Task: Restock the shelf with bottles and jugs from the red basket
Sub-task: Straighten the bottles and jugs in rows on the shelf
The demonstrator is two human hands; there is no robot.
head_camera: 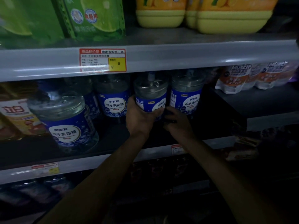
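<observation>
- Lower shelves are dark and their goods hard to make out; the jug tops hide behind the shelf edge (161,53)
- left hand (139,117) wraps the blue-labelled jug (151,96) from its left; right hand (176,118) cups its lower right, fingers curled
- the jug sits in the middle shelf row, between two matching jugs (113,101)

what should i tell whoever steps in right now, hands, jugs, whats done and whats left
Left hand: wrapped around the held blue-label jug, low on its left side.
Right hand: at the same jug's lower right; dark there, grip looks closed.
Held jug sits in the back row on the middle shelf, between two matching jugs.
Done: another matching jug stands at the front left.
Left: settle this one and release. The red basket is out of view.
</observation>
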